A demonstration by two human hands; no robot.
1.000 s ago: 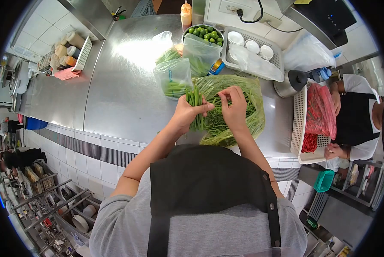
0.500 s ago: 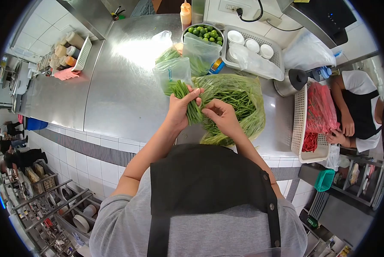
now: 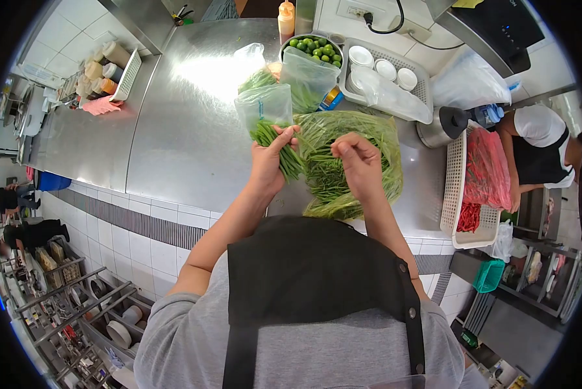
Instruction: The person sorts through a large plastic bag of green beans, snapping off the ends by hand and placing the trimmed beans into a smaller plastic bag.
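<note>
My left hand (image 3: pixel 269 163) is wrapped round a bunch of green beans (image 3: pixel 291 162), whose far ends meet the mouth of a clear plastic bag (image 3: pixel 264 105). My right hand (image 3: pixel 361 163) is raised over a large open plastic bag (image 3: pixel 389 129) full of loose green beans (image 3: pixel 325 170). Its fingers are curled in a pinch; whether a bean is between them I cannot make out. Just beyond stand two more clear bags, one with cut greens (image 3: pixel 258 79) and one with green contents (image 3: pixel 304 97).
A bowl of limes (image 3: pixel 312 49), a sauce bottle (image 3: pixel 286 23) and a basket of white containers (image 3: pixel 421 104) line the back. At right are a steel kettle (image 3: pixel 439 126) and a crate (image 3: pixel 454 181) with red chillies (image 3: pixel 469 217). A co-worker (image 3: pixel 543 149) stands beside it.
My right hand has moved right, away from the bunch, to over the large bag. My left hand keeps its hold. The co-worker's hands have drawn back from the red bag.
</note>
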